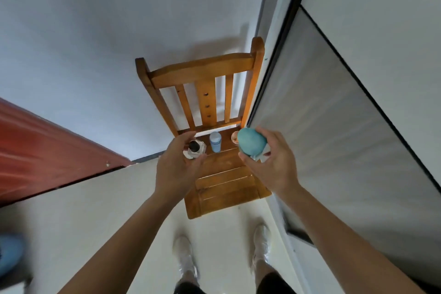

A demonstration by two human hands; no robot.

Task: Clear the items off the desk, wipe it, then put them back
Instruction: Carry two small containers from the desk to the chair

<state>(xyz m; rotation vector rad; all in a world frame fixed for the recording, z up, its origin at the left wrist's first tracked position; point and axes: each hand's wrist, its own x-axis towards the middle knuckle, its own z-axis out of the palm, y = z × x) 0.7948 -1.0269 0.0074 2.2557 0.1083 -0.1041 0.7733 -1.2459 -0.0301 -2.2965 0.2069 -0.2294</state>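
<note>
A wooden chair (pixel 224 174) stands against the white wall, straight in front of me. At the back of its seat stand a white bottle with a black cap (pixel 194 148), a light blue bottle (pixel 215 142) and a small pinkish round item (pixel 235 137). My left hand (pixel 174 164) curves its thumb and fingers round the white bottle, low over the seat. My right hand (pixel 272 164) holds a container with a rounded teal top (pixel 251 142) above the seat's right side; its white lower part is mostly hidden by my fingers.
A red-brown wooden surface (pixel 47 145) slants in from the left. A tall grey panel with a dark frame (pixel 334 138) stands close on the right of the chair. My white shoes (pixel 186 255) are on the pale floor. A blurred blue object (pixel 9 253) sits at the lower left.
</note>
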